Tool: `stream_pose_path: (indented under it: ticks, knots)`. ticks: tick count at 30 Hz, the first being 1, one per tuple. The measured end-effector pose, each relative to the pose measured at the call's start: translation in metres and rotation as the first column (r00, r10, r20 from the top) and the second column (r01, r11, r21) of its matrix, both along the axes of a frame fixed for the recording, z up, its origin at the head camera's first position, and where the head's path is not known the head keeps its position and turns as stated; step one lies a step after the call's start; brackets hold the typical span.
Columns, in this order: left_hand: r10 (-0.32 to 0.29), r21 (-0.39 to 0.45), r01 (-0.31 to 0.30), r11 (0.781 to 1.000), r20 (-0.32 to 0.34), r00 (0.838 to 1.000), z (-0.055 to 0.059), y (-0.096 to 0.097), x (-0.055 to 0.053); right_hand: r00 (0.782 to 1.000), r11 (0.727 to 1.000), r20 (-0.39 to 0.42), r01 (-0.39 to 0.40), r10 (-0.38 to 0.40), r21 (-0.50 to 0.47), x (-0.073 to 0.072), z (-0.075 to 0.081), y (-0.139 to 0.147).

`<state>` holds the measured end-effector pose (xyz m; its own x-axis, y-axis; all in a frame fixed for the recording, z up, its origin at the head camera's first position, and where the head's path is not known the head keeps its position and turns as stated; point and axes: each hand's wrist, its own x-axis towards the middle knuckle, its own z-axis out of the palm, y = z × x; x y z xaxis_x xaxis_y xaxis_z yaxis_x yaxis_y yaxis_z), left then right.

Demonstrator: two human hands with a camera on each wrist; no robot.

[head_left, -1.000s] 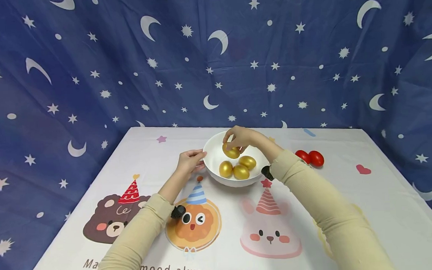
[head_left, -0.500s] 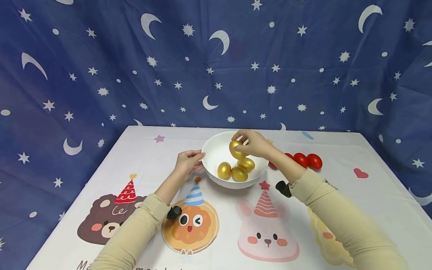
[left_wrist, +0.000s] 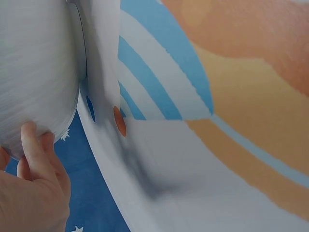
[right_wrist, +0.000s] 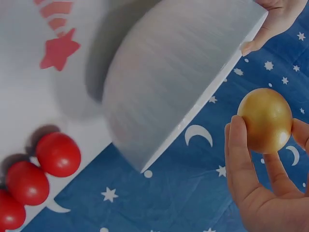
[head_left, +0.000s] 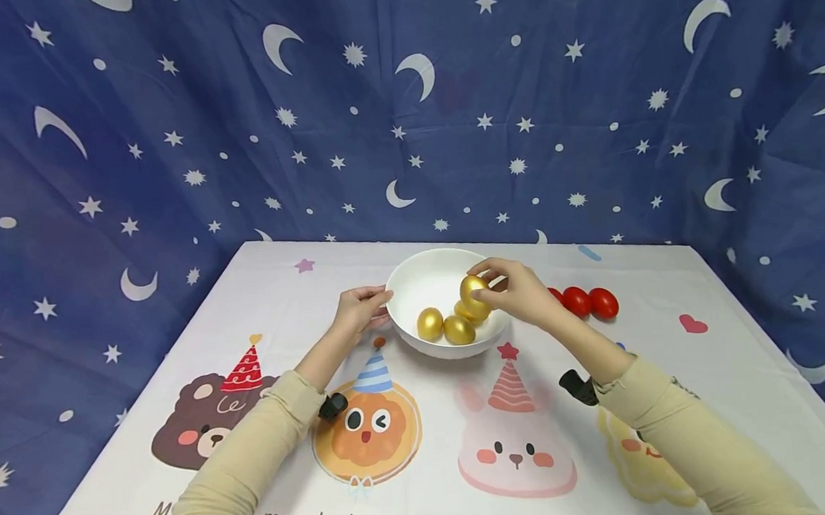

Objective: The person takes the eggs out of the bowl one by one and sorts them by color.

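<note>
A white bowl [head_left: 421, 280] stands toward the back of the table, its outer side [right_wrist: 169, 67] large in the right wrist view. My left hand [head_left: 361, 310] pinches its left rim, with fingers [left_wrist: 36, 150] against the outside. Between the fingertips of my right hand [head_left: 521, 292] is a golden egg [head_left: 473, 292], raised over the bowl's right part. The same egg [right_wrist: 265, 121] shows between thumb and fingers in the right wrist view. Inside the bowl lie three more golden eggs [head_left: 430, 323], one partly covered by the held egg.
Red eggs [head_left: 604, 303] lie in a row right of the bowl, partly behind my right forearm; three appear [right_wrist: 58, 153] in the right wrist view. A white cloth [head_left: 397, 507] with cartoon prints covers the table. Behind it hangs a blue star-and-moon curtain [head_left: 349, 121].
My right hand has carried the golden egg from above the bowl's middle toward its right rim. The left hand keeps its hold on the left rim.
</note>
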<state>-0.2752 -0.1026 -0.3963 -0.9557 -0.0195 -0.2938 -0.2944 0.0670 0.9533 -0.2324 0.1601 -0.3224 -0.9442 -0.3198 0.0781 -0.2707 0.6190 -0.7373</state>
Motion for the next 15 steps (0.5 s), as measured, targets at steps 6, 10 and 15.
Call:
stream_pose_path:
  ticks: [6, 10, 15]
  knots:
    - [-0.004, 0.005, 0.004, 1.000, 0.011, 1.000, 0.000, 0.001, -0.001, 0.999, 0.999, -0.025, 0.034, -0.034, 0.011, 0.011, -0.003, 0.017]
    - [0.003, 0.007, -0.003, 1.000, 0.007, 1.000, 0.000, 0.002, -0.002, 0.997, 0.999, -0.052, 0.050, -0.050, -0.011, 0.016, -0.007, 0.024]
    - [0.013, -0.001, -0.013, 1.000, 0.008, 1.000, -0.001, 0.001, -0.002, 0.994, 0.994, -0.046, 0.099, -0.101, -0.047, 0.025, -0.013, 0.031]
